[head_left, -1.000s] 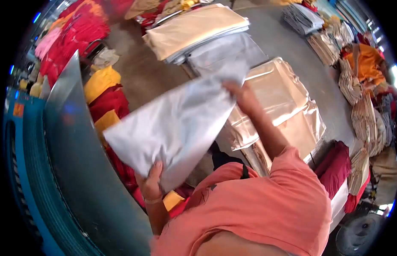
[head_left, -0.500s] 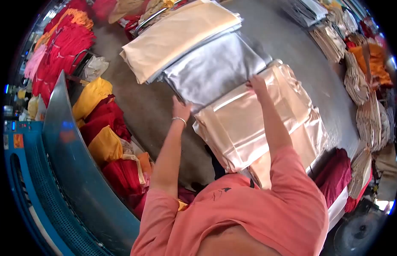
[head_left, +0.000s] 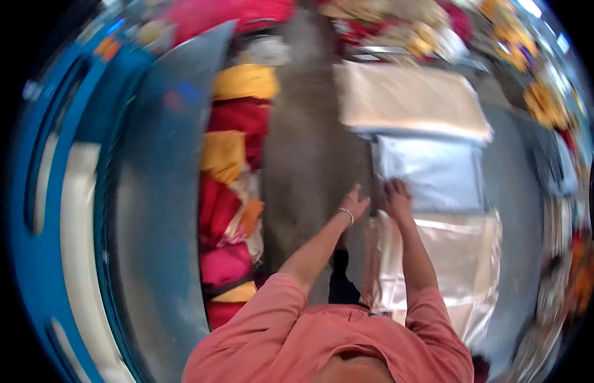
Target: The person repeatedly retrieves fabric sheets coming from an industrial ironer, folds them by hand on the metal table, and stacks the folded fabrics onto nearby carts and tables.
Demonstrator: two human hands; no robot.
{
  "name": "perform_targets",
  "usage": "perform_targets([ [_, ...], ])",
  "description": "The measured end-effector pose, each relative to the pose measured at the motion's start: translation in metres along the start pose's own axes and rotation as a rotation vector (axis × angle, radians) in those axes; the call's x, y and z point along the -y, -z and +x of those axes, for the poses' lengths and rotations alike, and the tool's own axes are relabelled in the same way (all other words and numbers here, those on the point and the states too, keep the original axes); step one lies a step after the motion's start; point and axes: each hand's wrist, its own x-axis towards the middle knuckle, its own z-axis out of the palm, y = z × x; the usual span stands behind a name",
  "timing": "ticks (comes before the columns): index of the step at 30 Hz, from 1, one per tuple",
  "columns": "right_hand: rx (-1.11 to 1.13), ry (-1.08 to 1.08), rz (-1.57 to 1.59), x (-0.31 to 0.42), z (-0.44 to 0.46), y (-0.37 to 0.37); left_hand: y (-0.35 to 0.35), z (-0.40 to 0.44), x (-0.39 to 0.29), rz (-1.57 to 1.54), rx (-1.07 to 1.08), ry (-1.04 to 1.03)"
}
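Observation:
A silver-grey folded satin cloth (head_left: 437,172) lies between two beige stacks. My right hand (head_left: 399,199) rests at its left edge, fingers somewhat spread and blurred, gripping nothing that I can see. Just left of it, my left hand (head_left: 355,204), with a band on the wrist, hovers above the floor beside the stack with fingers stretched out. Nearest to me is a shiny beige stack of folded satin (head_left: 444,246), partly behind my right forearm. Beyond the silver cloth lies a matte beige folded stack (head_left: 412,99) with grey fabric under its edge.
On the left stands a blue machine (head_left: 42,210) with a curved metal panel (head_left: 160,179). Alongside it runs a row of yellow and dark red cloth bundles (head_left: 243,121). Further cloth piles (head_left: 555,223) line the right side. Grey floor (head_left: 303,147) lies between the rows.
My view has swung left, so the stacks appear further right and straighter. My left hand has come away from the silver cloth's corner; my right hand has moved to its left edge.

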Motion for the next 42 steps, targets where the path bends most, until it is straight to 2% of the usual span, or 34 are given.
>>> perform_targets([
  [1, -0.072, 0.109, -0.015, -0.013, 0.001, -0.019, 0.031, -0.011, 0.003, 0.012, -0.027, -0.015],
  [2, -0.112, 0.039, -0.171, -0.014, 0.002, -0.033, 0.065, -0.025, 0.009, 0.027, -0.052, -0.030],
  [3, 0.011, -0.013, -0.089, -0.026, 0.015, -0.043, 0.101, -0.040, 0.025, -0.027, -0.143, -0.068],
  [4, -0.027, 0.043, -0.104, -0.021, 0.013, -0.037, 0.128, -0.058, 0.045, -0.085, -0.225, -0.111],
  [5, 0.081, -0.049, -0.160, -0.005, 0.012, -0.024, 0.152, -0.079, 0.064, -0.138, -0.295, -0.163],
  [7, 0.111, -0.101, -0.146, 0.022, 0.013, -0.021, 0.209, -0.150, 0.080, -0.188, -0.411, -0.127],
  [8, 0.202, -0.102, -0.002, 0.057, 0.008, -0.010, 0.224, -0.178, 0.109, -0.244, -0.500, -0.165],
  [10, 0.090, 0.138, 0.329, 0.092, 0.001, -0.063, 0.247, -0.248, 0.156, -0.266, -0.665, -0.243],
  [11, 0.141, 0.208, 0.380, 0.146, -0.019, -0.067, 0.261, -0.293, 0.166, -0.242, -0.750, -0.277],
  [12, 0.160, 0.178, 0.647, 0.202, -0.046, -0.086, 0.279, -0.341, 0.172, -0.094, -0.849, -0.229],
  [13, 0.425, 0.075, 1.098, 0.233, -0.056, -0.132, 0.291, -0.390, 0.180, 0.055, -0.944, -0.166],
  [14, 0.696, -0.142, 1.353, 0.292, -0.091, -0.138, 0.292, -0.436, 0.189, 0.077, -1.033, 0.012],
  [15, 0.654, 0.246, 1.020, 0.353, -0.129, -0.130, 0.290, -0.478, 0.205, 0.097, -1.115, 0.200],
  [17, 0.834, 0.692, 0.831, 0.444, -0.182, -0.136, 0.279, -0.548, 0.256, 0.290, -1.354, 0.335],
  [20, 0.800, 1.087, 0.602, 0.558, -0.236, -0.098, 0.259, -0.641, 0.329, 0.369, -1.402, 0.782],
  [23, 0.513, 1.295, 0.747, 0.616, -0.243, -0.140, 0.231, -0.697, 0.323, 0.364, -1.591, 1.016],
  [24, 0.412, 1.370, 0.521, 0.623, -0.236, -0.156, 0.221, -0.708, 0.322, 0.411, -1.611, 1.052],
  [27, 0.289, 1.470, 0.345, 0.640, -0.226, -0.179, 0.196, -0.724, 0.317, 0.517, -1.626, 1.164],
  [31, 0.356, 1.514, 0.321, 0.663, -0.206, -0.191, 0.195, -0.710, 0.311, 0.430, -1.611, 1.356],
  [34, 0.296, 1.555, 0.294, 0.677, -0.180, -0.205, 0.196, -0.696, 0.317, 0.453, -1.641, 1.459],
  [38, 0.248, 1.527, 0.247, 0.697, -0.138, -0.217, 0.200, -0.691, 0.311, 0.413, -1.682, 1.446],
  [39, 0.293, 1.485, 0.219, 0.703, -0.132, -0.214, 0.200, -0.691, 0.308, 0.428, -1.690, 1.428],
  [42, 0.212, 1.499, 0.217, 0.712, -0.122, -0.219, 0.199, -0.692, 0.308, 0.448, -1.696, 1.420],
])
